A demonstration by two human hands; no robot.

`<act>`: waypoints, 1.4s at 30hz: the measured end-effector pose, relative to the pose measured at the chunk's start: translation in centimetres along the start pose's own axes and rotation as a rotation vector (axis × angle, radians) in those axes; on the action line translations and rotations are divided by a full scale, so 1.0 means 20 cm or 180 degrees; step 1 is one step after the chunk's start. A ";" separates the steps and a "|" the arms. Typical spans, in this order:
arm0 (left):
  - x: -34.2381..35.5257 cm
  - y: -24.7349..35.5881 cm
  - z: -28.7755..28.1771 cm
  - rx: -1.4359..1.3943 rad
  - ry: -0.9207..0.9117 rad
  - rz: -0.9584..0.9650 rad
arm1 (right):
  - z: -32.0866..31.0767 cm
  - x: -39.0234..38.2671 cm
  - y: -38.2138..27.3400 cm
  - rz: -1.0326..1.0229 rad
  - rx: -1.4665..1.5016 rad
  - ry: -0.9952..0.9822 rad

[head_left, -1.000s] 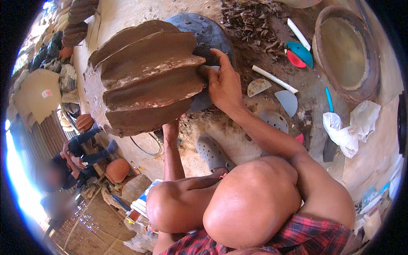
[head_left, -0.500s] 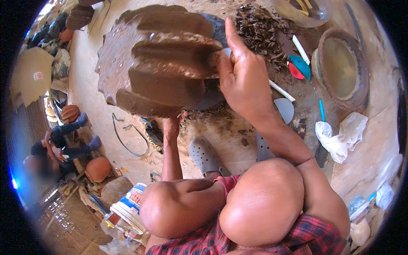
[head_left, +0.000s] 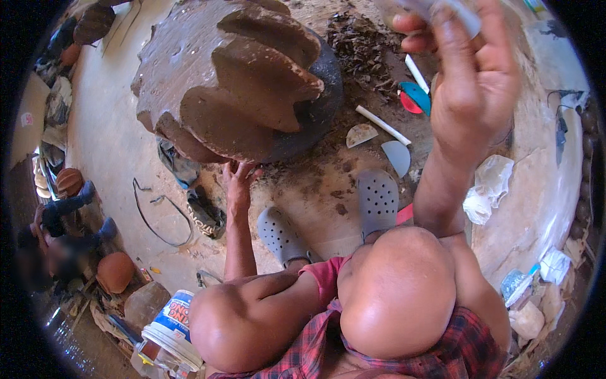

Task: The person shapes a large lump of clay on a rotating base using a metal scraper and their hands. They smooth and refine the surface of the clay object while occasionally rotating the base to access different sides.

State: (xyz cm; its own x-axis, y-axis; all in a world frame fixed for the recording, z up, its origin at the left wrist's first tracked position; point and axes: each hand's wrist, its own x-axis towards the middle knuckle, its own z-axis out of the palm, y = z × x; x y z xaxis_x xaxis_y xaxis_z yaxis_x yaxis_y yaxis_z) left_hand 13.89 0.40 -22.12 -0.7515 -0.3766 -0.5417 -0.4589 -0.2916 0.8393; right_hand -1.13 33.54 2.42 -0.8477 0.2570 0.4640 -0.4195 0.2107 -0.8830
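A large brown clay vessel (head_left: 246, 82) with deep scalloped ridges sits on a dark round base (head_left: 325, 107) in front of me. My left hand (head_left: 241, 180) reaches up to its near lower edge, fingers apart and touching there. My right hand (head_left: 470, 82) is raised at the upper right, away from the vessel. A pale, flat scraper-like piece (head_left: 466, 19) is pinched between its thumb and fingers, partly cut off by the picture's edge. On the ground lie a white half-round scraper (head_left: 396, 158), a stained half-round piece (head_left: 361, 134) and a teal half-round piece (head_left: 415, 98) over a red one.
Dark clay shavings (head_left: 360, 47) are heaped beyond the vessel. White sticks (head_left: 383, 124), a plastic bag (head_left: 489, 189) and a black cord (head_left: 161, 221) lie on the floor. A white-and-blue bucket (head_left: 173, 328) stands by my left knee. Another person (head_left: 63, 243) sits at far left near an orange pot (head_left: 115, 271).
My right hand has left the vessel's ridged edge and moved up and right. The vessel's ridges show at a different angle. My left hand stays at its lower edge, and the view has shifted.
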 end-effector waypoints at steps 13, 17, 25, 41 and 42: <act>0.07 -0.04 -0.11 0.0829 -0.0346 0.0171 | 0.04 0.02 0.31 -0.1980 -0.0072 -0.0849; 0.05 -0.01 -0.09 0.0580 -0.0388 0.0136 | 0.27 0.17 0.27 -0.3082 0.0131 -0.0493; 0.09 0.00 -0.11 0.0819 -0.0456 0.0321 | 0.24 0.06 0.18 -0.2118 -0.0177 -0.1136; 0.23 -0.09 -0.30 0.0554 -0.0592 0.0224 | 0.09 -0.33 0.96 -0.1676 -0.0780 -0.1915; 0.22 -0.08 -0.28 0.0507 -0.0567 0.0132 | 0.07 -0.34 0.97 -0.1653 -0.0885 -0.1981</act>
State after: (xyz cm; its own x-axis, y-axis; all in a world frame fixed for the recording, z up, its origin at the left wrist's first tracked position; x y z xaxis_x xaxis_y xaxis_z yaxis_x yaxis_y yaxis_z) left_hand 13.99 -5.67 -26.03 -0.8366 -0.2201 -0.5017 -0.4842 -0.1313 0.8651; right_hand -3.92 34.63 -18.05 -0.6281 -0.4836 0.6096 -0.7781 0.4028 -0.4821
